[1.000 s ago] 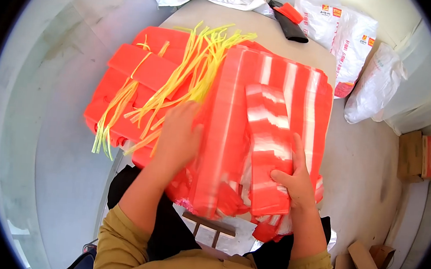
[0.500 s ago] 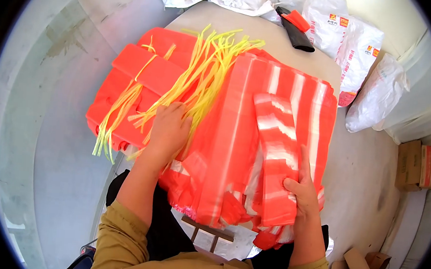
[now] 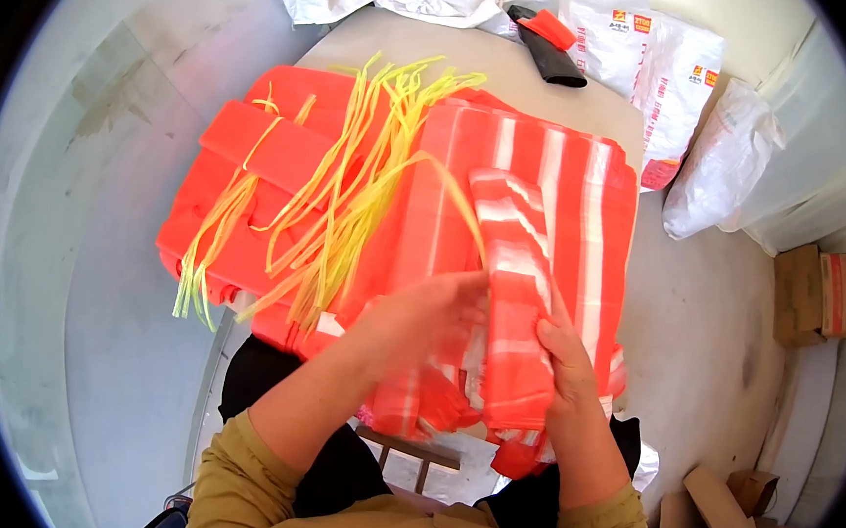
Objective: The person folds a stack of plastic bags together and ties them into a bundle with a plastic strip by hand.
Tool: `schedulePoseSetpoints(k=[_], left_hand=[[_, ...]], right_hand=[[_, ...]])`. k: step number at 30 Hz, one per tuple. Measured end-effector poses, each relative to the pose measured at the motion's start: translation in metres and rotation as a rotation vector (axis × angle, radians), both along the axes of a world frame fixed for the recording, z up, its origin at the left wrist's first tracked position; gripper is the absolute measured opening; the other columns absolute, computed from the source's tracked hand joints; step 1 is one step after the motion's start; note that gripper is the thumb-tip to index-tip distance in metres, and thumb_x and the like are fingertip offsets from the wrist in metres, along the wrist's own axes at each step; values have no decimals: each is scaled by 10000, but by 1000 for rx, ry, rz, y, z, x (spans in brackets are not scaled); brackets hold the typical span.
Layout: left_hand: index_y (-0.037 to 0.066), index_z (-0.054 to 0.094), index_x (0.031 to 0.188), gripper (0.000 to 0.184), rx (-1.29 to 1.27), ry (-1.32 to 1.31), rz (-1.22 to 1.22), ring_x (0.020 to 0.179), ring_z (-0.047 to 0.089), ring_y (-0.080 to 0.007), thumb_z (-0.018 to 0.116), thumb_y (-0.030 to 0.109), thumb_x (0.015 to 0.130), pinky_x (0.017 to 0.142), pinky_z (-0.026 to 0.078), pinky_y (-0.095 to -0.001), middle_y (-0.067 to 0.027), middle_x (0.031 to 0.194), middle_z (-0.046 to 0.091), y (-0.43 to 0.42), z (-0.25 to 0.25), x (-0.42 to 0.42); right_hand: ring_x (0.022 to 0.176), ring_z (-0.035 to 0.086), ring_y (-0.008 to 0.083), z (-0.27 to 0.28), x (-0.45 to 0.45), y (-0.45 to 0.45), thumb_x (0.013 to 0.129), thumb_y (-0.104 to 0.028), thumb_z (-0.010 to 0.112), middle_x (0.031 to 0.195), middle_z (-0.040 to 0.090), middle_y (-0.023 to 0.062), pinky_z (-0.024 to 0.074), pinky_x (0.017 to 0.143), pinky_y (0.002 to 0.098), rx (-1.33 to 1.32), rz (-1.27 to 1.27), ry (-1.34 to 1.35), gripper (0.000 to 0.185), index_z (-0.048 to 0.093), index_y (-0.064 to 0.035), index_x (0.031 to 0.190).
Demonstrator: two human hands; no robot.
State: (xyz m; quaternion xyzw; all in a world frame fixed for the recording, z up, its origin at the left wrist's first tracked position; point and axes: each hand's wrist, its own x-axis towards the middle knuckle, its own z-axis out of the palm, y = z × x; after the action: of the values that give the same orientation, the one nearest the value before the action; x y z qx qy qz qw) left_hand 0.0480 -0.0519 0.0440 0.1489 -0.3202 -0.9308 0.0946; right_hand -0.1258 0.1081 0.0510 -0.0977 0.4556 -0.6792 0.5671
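Observation:
A folded red-and-white striped plastic bundle (image 3: 516, 261) lies over a larger stack of striped red plastic (image 3: 458, 178). My right hand (image 3: 568, 358) grips the folded bundle's right side, thumb on top. At its left edge is my left hand (image 3: 439, 309), blurred, its fingers closed on a yellow strip (image 3: 457, 198) that arcs over from the yellow strips (image 3: 380, 173). Those strips lie loose across red plastic on the left. Further left, a folded red bundle (image 3: 274, 146) has a yellow strip tied around it.
A black roll with a red piece (image 3: 552, 62) lies at the table's (image 3: 439, 41) far edge. White printed sacks (image 3: 675, 95) stand behind it. Cardboard boxes (image 3: 802, 291) are at the right, and opened cardboard (image 3: 714, 515) is at the lower right.
My left hand has moved from the loose yellow strips rightward to the folded bundle, bringing one strip along. My right hand still holds the bundle. The view has shifted slightly.

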Motion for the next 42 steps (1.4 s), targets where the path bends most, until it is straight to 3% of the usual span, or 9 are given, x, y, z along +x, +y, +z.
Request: schedulePoseSetpoints(k=[8,14,15,21,27,30,33,36,42], left_hand=[[30,307,1582,714,-140,-357,163,1312,596,-249,692,93,983,1080,529,-422,-142,1441,565,19,14,-19],[21,309,1577,741,8,-293,192,1286,605,-240,665,-14,928,1073,531,-412,-143,1438,553,16,16,-20],[20,311,1575,745,26,-300,194,1281,606,-240,662,-26,919,1076,529,-412,-144,1435,553,15,18,-20],[-23,143,1646,959,-348,-396,192,1493,403,-354,745,58,903,1194,400,-447,-278,1615,362,17,-24,-18],[12,155,1643,935,-869,-405,155,1363,538,-275,709,-15,890,1130,458,-394,-206,1500,489,12,-33,-10],[9,139,1663,1006,-802,-432,117,1582,288,-371,744,119,867,1253,299,-415,-297,1667,308,11,-13,-8],[33,187,1664,984,-867,-443,90,1577,310,-350,736,115,852,1254,299,-405,-282,1656,344,8,-16,-6],[32,253,1652,952,-830,-360,22,1529,400,-338,755,144,851,1217,358,-404,-270,1613,426,7,-21,-3],[58,584,1453,540,-1367,-517,101,1095,654,-304,681,10,924,924,541,-378,-176,1218,635,10,-8,0]], right_hand=[[1371,514,245,10,7,1,1006,-107,631,1576,450,142,429,1155,398,15,54,9,906,56,-97,1707],[891,653,115,14,-33,17,1049,-241,645,1124,688,56,525,765,272,164,178,288,750,247,-88,1666],[726,556,59,16,-38,16,1031,-152,640,882,638,-15,447,651,226,185,161,402,576,446,-53,1564],[727,565,67,19,-71,23,935,-33,702,830,641,-13,458,654,251,346,240,869,386,654,18,1314],[732,675,200,20,-74,33,905,-215,737,751,672,133,541,707,363,573,240,1442,244,751,-7,1032],[715,653,211,29,-77,32,916,-231,693,763,670,139,527,699,377,701,241,1429,231,739,-7,948],[740,612,166,35,-87,34,923,-196,652,830,711,95,496,722,334,695,323,1200,213,722,-3,869],[755,545,113,28,-83,36,937,-180,621,903,727,38,451,730,293,204,127,831,247,691,0,783],[855,630,111,15,-79,32,1047,-294,586,1113,749,146,489,735,247,38,59,386,340,698,0,917]])
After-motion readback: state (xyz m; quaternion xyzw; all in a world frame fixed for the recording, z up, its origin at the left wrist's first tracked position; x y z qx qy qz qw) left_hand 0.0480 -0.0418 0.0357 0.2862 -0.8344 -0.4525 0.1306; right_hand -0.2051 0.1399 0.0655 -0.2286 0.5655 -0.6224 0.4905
